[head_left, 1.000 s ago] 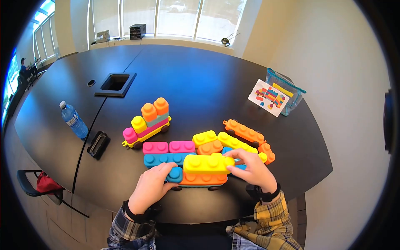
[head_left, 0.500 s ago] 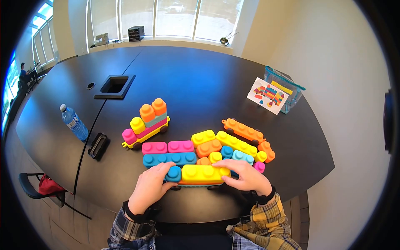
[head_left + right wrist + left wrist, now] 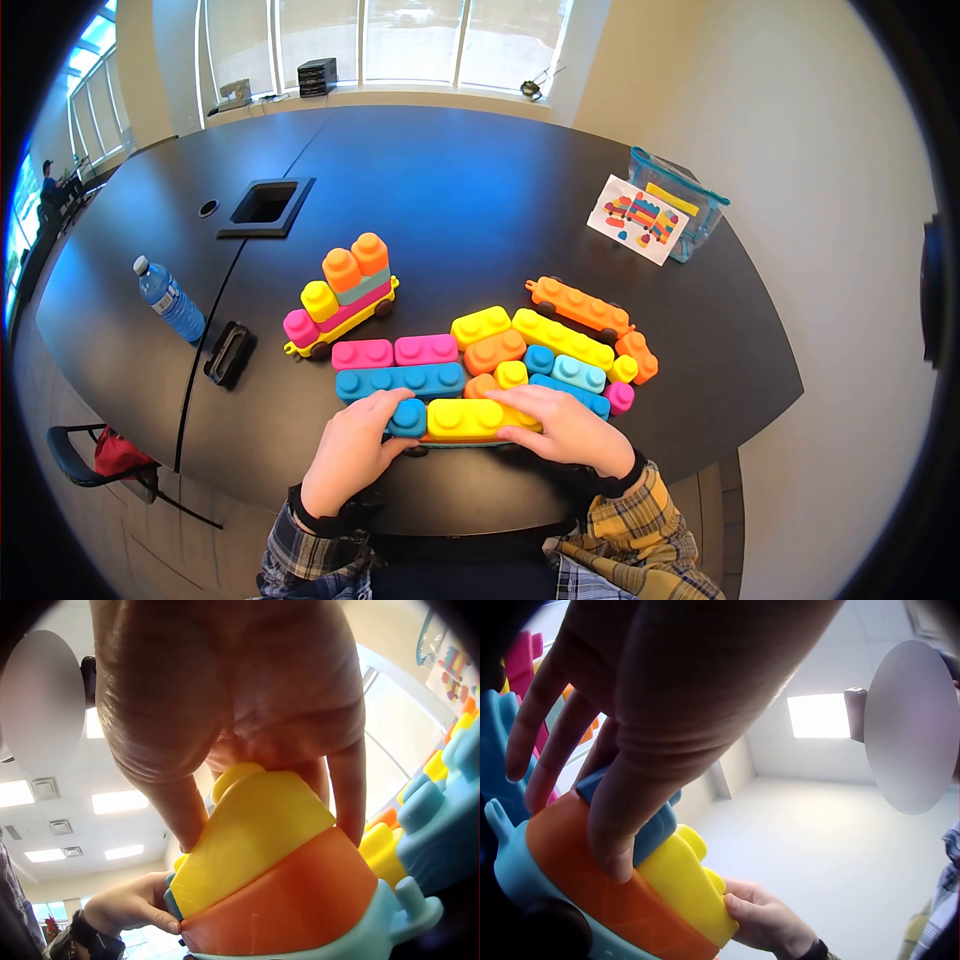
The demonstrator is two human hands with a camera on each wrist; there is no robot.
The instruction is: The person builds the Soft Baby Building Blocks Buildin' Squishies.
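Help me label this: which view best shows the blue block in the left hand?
The head view: the blue block shows its top and stud, gripped by the left hand. The left wrist view shows it partly hidden behind the thumb; the right wrist view, only a sliver above that thumb.

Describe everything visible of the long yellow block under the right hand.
The long yellow block looks like smooth, matte plastic, with rounded studs on top, some covered by the right hand, whose thumb and fingers grip its right end. It lies lengthwise on an orange block above a light-blue base. A small blue block sits beside its left end.
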